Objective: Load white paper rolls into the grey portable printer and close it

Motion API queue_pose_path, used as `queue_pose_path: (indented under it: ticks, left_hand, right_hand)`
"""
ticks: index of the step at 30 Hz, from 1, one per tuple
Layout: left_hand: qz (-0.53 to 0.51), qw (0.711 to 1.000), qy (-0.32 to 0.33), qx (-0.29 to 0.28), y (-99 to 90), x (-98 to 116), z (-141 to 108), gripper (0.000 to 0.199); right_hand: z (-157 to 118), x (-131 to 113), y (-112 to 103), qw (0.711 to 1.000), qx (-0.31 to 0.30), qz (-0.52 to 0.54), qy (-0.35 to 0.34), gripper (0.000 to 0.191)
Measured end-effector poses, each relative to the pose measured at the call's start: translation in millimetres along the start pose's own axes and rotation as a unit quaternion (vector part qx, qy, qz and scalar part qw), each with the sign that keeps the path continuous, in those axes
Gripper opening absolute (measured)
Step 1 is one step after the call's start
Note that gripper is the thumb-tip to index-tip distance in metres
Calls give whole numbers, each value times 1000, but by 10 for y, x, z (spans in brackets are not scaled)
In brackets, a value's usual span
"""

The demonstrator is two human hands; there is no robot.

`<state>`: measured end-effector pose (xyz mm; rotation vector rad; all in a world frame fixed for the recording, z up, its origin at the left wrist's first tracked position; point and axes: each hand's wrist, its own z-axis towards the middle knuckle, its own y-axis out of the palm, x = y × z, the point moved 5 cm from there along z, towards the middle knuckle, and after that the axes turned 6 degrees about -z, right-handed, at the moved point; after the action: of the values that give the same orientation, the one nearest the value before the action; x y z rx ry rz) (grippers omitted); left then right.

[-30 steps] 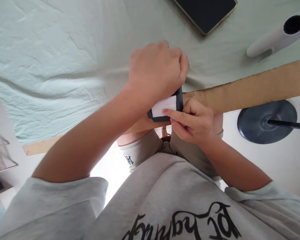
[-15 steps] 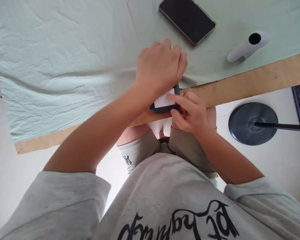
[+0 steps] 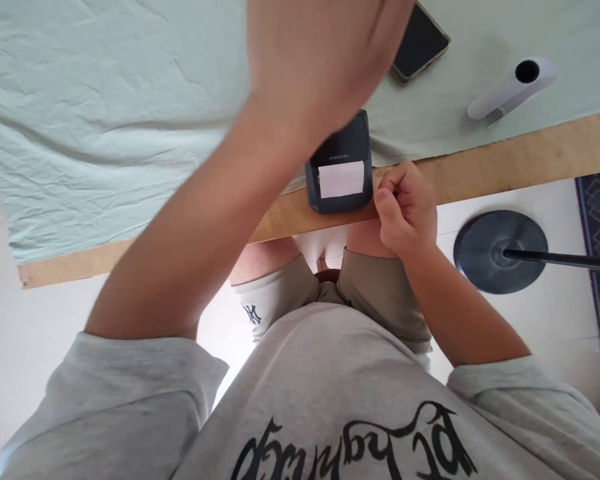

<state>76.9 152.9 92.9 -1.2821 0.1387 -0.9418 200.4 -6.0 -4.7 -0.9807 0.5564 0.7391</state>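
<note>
A dark device (image 3: 339,145) lies at the table's near edge, partly over the wooden board, with a white paper piece (image 3: 341,180) on its lower half. My right hand (image 3: 407,207) rests just right of the device, fingers curled and thumb pressed to them; whatever may be between them is hidden. My left hand (image 3: 325,57) is raised high above the cloth, blurred, covering the device's upper left corner. Its fingers lie beyond the top of the frame.
Behind my left hand, a phone (image 3: 423,47) lies on the pale green cloth (image 3: 130,80). Farther right is a white tubular object (image 3: 510,90). The wooden edge (image 3: 480,175) runs along the front. A round black base (image 3: 500,252) with a pole is on the floor at the right.
My left hand has moved up and away, uncovering more of the device. My right hand has drawn back to the right from the white paper, and its fingers have curled in.
</note>
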Motion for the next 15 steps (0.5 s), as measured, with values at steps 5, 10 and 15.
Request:
queue_pose_path:
  ticks: [5, 10, 15]
  left_hand:
    - [99, 971, -106, -192, 464, 328, -198, 48]
    - [59, 982, -107, -144, 348, 67, -181, 45]
    - [-117, 987, -53, 96, -15, -233, -755, 45]
  right_hand:
    - [14, -13, -5, 1000, -10, -11, -14, 39]
    - [17, -23, -30, 1000, -3, -13, -6, 41]
    - [34, 6, -41, 999, -4, 27, 21, 28]
